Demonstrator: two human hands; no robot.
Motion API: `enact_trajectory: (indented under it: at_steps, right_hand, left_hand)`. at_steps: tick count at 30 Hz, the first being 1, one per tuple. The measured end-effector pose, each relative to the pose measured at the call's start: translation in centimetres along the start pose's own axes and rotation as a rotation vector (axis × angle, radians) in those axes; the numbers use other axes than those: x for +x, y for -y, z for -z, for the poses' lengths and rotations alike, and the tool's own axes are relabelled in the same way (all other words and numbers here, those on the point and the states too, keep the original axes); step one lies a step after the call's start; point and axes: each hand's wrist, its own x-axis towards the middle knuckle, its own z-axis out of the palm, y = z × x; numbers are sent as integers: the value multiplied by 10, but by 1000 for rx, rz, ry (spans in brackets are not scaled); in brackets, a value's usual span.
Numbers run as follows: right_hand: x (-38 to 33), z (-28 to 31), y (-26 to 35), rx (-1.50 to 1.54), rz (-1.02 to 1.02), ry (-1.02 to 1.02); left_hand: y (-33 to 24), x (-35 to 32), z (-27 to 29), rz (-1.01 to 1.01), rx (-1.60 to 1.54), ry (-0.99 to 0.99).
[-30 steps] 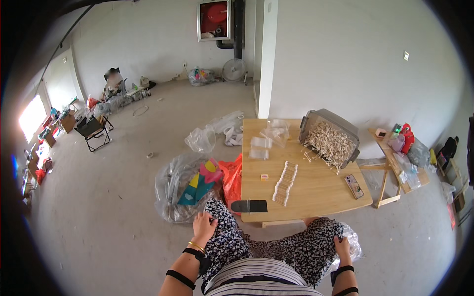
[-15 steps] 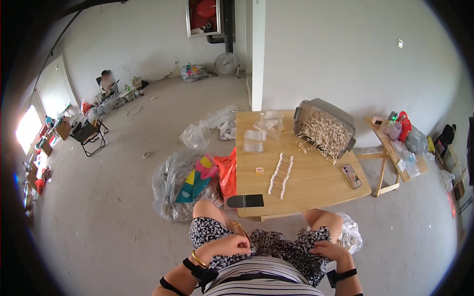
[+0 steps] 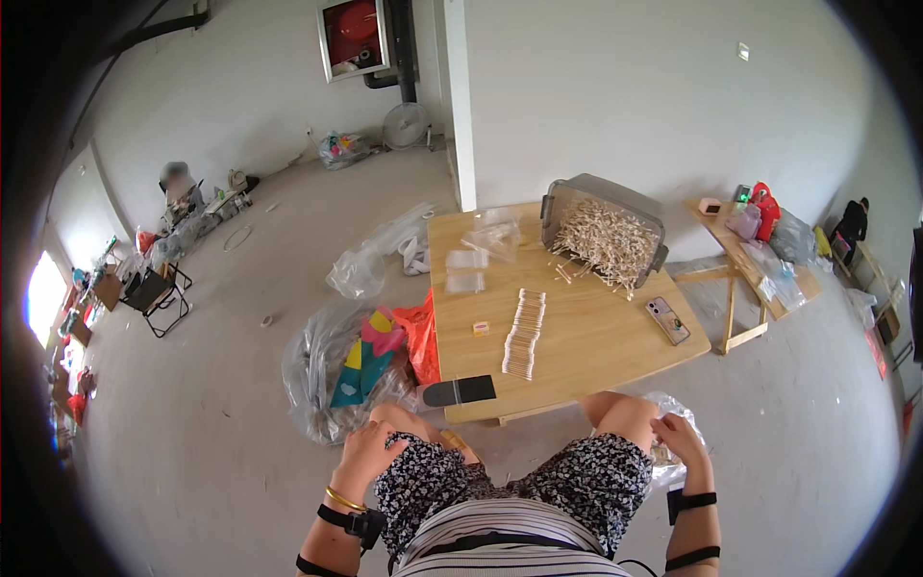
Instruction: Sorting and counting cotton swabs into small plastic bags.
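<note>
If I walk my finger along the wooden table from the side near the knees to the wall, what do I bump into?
Black flat thing at the near edge → long rows of little sticks → small clear bags → grey bin full of sticks at the far end of the wooden table.

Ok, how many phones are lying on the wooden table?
2: a dark phone at the near left edge, and a light-cased phone toward the right edge. Others could be hidden behind the bin.
</note>
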Motion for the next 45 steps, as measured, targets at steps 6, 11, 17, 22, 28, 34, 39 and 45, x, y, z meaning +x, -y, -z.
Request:
enact_trajectory:
  at_steps: [6,11,17,22,28,34,39,45]
  right_hand:
    - [43,-55,75,-152,280,14]
    - [102,-143,104,114,471,187]
    - [135,-222,115,-54,549,10]
    - [147,-242,127,-249,566,-104]
    - [154,-250,143,-427,531,-91]
    - [162,-250,149,-397,548,-151]
    - [164,-246,148,-368,565,-146]
    - [161,-245,144,-350,592,-160]
  left_hand:
    - [-42,39,-26,-264,-242,113]
    - [-88,74,-64,-436,-225,232]
    - [-105,94,-94,-543,-266,253]
    - [-86,108,-108,-392,-441,307]
    - [-75,137,-114,-219,-487,164]
    - [-83,158,-133,-232,-382,54]
    - [-108,189,-148,-341,-192,-40]
    - [-112,204,-179,-471,207,-50]
